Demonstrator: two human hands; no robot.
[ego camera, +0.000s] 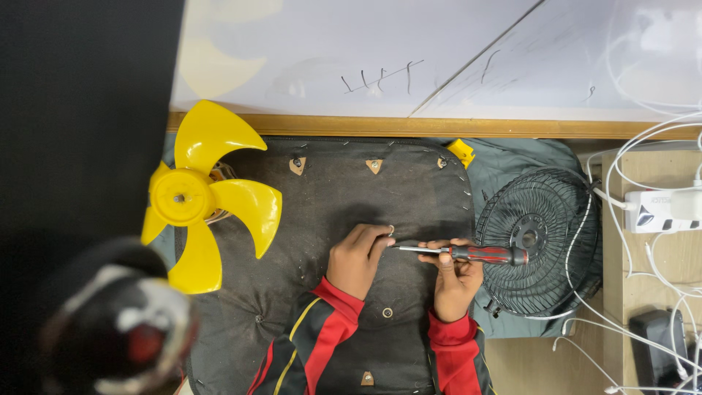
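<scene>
Right hand (455,281) clamps the screwdriver (468,253) by its red-black handle, tip at 9 o'clock meeting a small metal ring (390,231) pinched in left hand (356,257) fingertips over the mat (329,190); ring seemingly light, stiff, slippery, best held by its rim.

**Materials and finishes on the bench**

Glossy yellow plastic on the fan blade (197,197), smooth and bright. Matt black cloth on the mat (344,197), slightly fuzzy, stitched at the edge, with small tan leather-like tabs (297,165). Bare shiny metal on the shaft of the screwdriver (468,253), glossy red and black plastic on its handle. Thin black wire, dull-coated, in the grille (541,238). Grey-green cloth (512,157) beneath, soft and creased. Varnished wood along the ledge (409,126). Smooth white plastic on the power strip (662,211) and cables (621,157). Knit red-and-black cloth on the sleeves (329,325).
</scene>
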